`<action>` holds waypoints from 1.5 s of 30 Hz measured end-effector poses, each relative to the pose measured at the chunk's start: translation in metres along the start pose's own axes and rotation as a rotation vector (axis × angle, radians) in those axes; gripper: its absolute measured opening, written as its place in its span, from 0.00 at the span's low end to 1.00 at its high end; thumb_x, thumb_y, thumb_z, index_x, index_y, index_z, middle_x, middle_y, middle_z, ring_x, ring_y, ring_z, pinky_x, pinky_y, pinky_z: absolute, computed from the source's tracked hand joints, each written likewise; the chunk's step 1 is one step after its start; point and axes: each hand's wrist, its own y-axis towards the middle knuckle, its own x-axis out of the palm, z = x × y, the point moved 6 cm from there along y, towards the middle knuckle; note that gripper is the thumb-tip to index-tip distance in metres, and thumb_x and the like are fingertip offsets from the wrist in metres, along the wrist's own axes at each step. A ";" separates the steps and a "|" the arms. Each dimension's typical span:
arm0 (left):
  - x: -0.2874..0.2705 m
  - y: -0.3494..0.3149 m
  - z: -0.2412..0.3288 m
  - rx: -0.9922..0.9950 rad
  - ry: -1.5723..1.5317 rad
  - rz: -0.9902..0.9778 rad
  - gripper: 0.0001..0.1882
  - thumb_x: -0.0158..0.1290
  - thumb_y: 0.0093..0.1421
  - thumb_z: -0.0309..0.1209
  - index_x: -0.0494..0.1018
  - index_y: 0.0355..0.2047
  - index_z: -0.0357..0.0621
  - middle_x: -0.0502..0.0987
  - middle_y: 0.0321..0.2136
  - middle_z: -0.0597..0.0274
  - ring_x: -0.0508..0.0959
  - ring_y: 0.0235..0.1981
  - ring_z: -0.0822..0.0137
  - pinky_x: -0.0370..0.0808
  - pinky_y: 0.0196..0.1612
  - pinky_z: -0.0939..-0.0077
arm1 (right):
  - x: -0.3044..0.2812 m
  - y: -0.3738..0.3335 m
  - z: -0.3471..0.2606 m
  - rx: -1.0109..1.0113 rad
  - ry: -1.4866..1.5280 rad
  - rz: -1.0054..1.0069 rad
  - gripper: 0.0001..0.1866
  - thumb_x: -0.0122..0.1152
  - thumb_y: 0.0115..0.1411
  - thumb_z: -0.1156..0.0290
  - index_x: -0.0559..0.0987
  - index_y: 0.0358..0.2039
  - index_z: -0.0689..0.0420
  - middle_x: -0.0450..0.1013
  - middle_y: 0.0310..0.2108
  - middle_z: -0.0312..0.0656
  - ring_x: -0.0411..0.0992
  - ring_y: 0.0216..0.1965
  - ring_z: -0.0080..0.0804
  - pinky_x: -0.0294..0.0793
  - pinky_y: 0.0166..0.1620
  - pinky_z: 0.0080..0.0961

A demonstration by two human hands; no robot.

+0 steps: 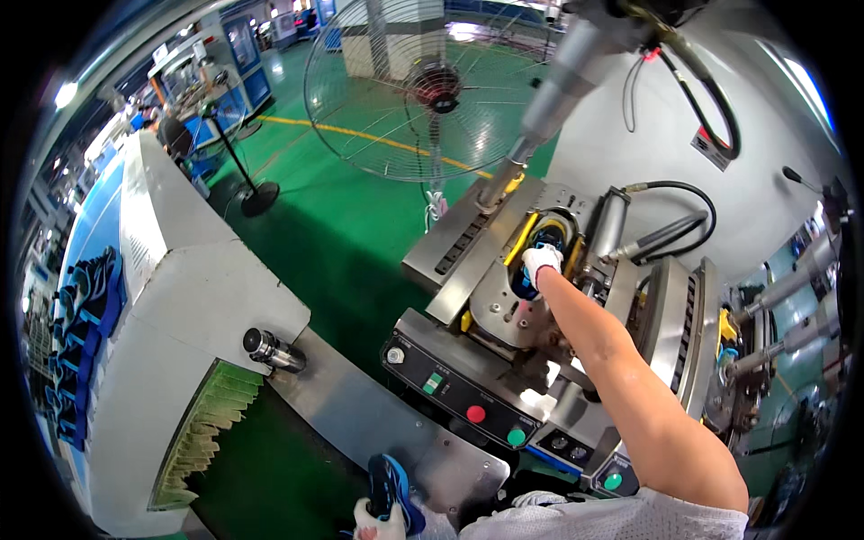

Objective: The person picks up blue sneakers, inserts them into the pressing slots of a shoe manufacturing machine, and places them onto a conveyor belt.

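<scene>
My right arm stretches out over a metal press machine (504,306). The white-gloved right hand (542,260) is closed on a dark shoe with blue parts (524,284), which sits in the machine's recess between yellow-edged side pieces. Its fingertips are partly hidden by the glove and the shoe. Low in the picture, close to my body, my left hand (378,522), also gloved in white, grips a black and blue shoe (389,483). This shoe is tilted up beside a metal ledge (432,454); the lower part of the hand is cut off by the picture's edge.
A control panel (459,391) with red and green buttons fronts the machine. Above the recess hangs a thick metal cylinder (567,76). Several blue and black shoes (85,333) line the rack at left. A steel flask (274,349) lies on the ledge; beyond stands a large fan (432,85).
</scene>
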 end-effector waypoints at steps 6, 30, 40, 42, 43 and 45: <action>0.056 -0.070 -0.100 -0.173 0.065 0.343 0.34 0.68 0.50 0.39 0.71 0.56 0.40 0.79 0.45 0.48 0.80 0.46 0.47 0.75 0.53 0.56 | 0.046 0.005 -0.079 -0.307 -0.820 -0.200 0.22 0.48 0.65 0.56 0.79 0.52 0.53 0.77 0.53 0.45 0.74 0.55 0.35 0.76 0.49 0.38; -0.015 -0.017 -0.171 0.156 -0.348 0.374 0.36 0.65 0.56 0.36 0.64 0.62 0.38 0.68 0.62 0.42 0.67 0.64 0.44 0.65 0.66 0.54 | 0.058 -0.433 0.038 -0.600 -0.737 -0.082 0.63 0.72 0.47 0.54 0.45 0.74 0.66 0.41 0.73 0.68 0.38 0.75 0.62 0.36 0.75 0.49; -0.126 0.346 -0.321 0.677 0.297 0.446 0.20 0.53 0.63 0.31 0.71 0.56 0.43 0.71 0.58 0.51 0.70 0.61 0.49 0.69 0.62 0.54 | 0.161 -0.573 -0.086 -0.799 -0.197 -0.637 0.52 0.69 0.55 0.59 0.51 0.73 0.64 0.46 0.74 0.60 0.45 0.75 0.56 0.46 0.74 0.44; -0.210 0.395 -0.416 0.260 0.366 0.955 0.19 0.48 0.63 0.33 0.74 0.53 0.43 0.77 0.52 0.50 0.76 0.55 0.51 0.72 0.58 0.52 | 0.214 -0.604 -0.120 -0.878 -0.234 -0.741 0.49 0.70 0.54 0.62 0.55 0.71 0.64 0.50 0.72 0.61 0.47 0.74 0.58 0.48 0.74 0.46; -0.245 0.411 -0.463 0.031 0.291 1.078 0.19 0.50 0.63 0.36 0.76 0.51 0.43 0.78 0.51 0.49 0.77 0.53 0.51 0.73 0.55 0.52 | 0.237 -0.622 -0.151 -0.890 -0.202 -0.774 0.47 0.69 0.54 0.62 0.58 0.70 0.64 0.52 0.71 0.62 0.47 0.74 0.59 0.49 0.73 0.47; -0.322 0.418 -0.556 -0.434 0.109 1.270 0.20 0.54 0.62 0.42 0.79 0.48 0.42 0.81 0.47 0.48 0.80 0.48 0.51 0.75 0.49 0.54 | 0.285 -0.655 -0.218 -0.999 -0.100 -0.818 0.44 0.69 0.55 0.63 0.61 0.68 0.64 0.55 0.69 0.63 0.47 0.73 0.63 0.51 0.72 0.50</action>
